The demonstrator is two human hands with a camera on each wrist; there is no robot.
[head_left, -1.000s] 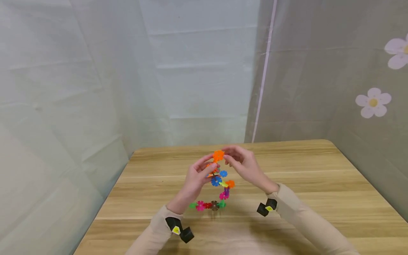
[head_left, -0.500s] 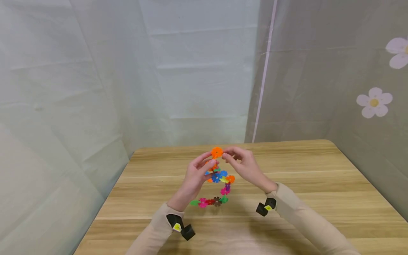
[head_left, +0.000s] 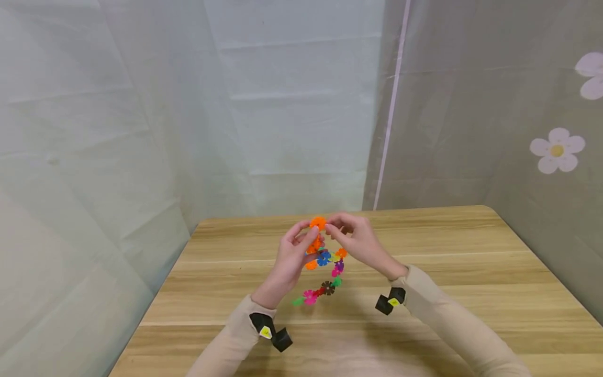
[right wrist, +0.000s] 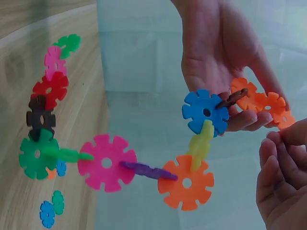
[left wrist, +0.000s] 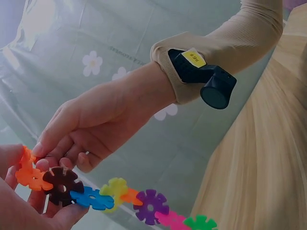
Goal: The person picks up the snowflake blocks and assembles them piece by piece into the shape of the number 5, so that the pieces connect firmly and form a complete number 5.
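One table (head_left: 424, 246), wood-grained, lies beneath. One chain (right wrist: 112, 177) of coloured flower discs hangs from the hands over it. Left hand (head_left: 288, 259) grips the chain's upper end. Right hand (head_left: 360, 238) pinches the topmost orange disc (head_left: 318, 223) at its rim; support close to the joint, squared slots and gentle pressure seem advisable.

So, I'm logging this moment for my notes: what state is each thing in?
Chain of flower-shaped pieces: linked, hanging in a curve; unclear whether its low end touches the table.
Left hand: holding the chain's orange pieces.
Right hand: pinching the end orange piece.
Blue-and-green pieces: on the table, apart from the chain.
Left wrist camera: strapped on.
Right wrist camera: strapped on.
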